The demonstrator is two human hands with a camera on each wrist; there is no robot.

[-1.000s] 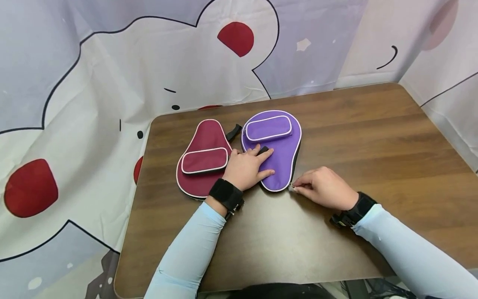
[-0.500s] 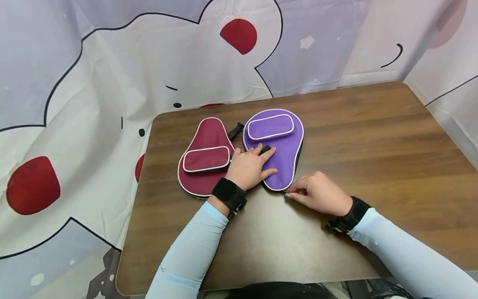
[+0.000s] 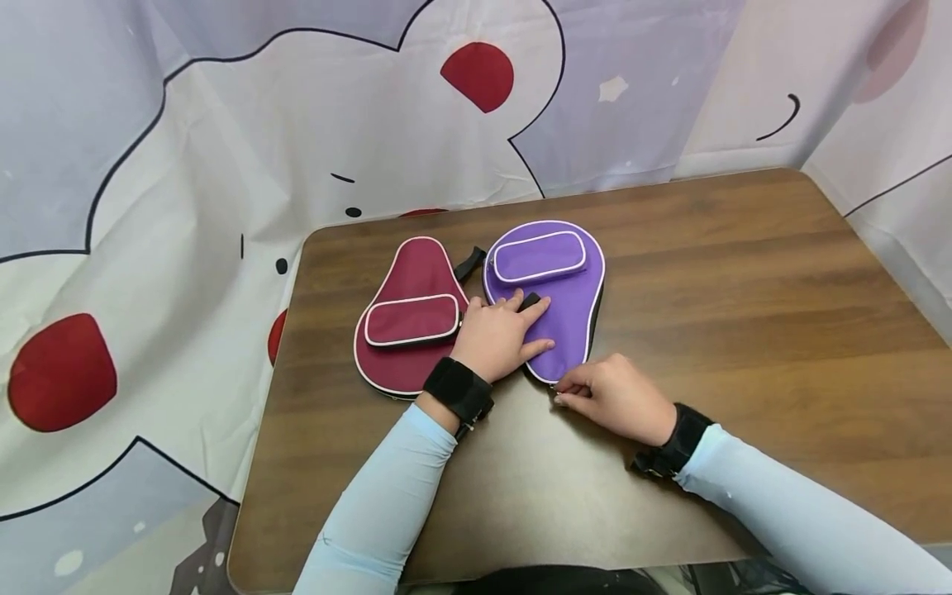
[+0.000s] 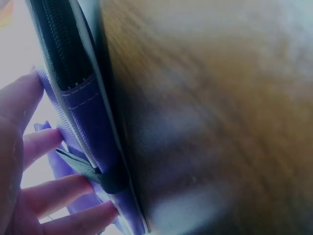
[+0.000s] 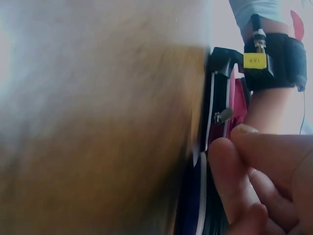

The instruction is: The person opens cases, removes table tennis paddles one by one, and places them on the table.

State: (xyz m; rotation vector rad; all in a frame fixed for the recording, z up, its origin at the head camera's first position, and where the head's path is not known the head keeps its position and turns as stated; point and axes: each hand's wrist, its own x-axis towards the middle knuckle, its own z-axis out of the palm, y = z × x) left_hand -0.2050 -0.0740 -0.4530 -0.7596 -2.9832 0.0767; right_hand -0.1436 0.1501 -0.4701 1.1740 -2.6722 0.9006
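Observation:
A purple paddle case (image 3: 568, 322) with white piping and a small front pocket lies flat, narrow end toward me. My left hand (image 3: 492, 337) rests on it with spread, fairly straight fingers, beside its black strap (image 3: 530, 302). In the left wrist view, the black zipper (image 4: 58, 46) runs along the case's side and stops at a stitched purple end. At the narrow end, the thumb and forefinger of my right hand (image 3: 621, 398) pinch the zipper pull, which the fingertips mostly hide. To the left lies a dark red paddle case (image 3: 412, 268), partly behind my left hand.
The wooden table (image 3: 744, 330) extends to the right, with a patterned cloth (image 3: 223, 157) hanging behind it. In the right wrist view, the red case's zipper pull (image 5: 224, 116) shows at its edge. Black bands (image 3: 459, 388) circle both wrists.
My right hand has moved left around the narrow end of the purple case, drawing the zipper pull along. My left hand has stayed in place on the case.

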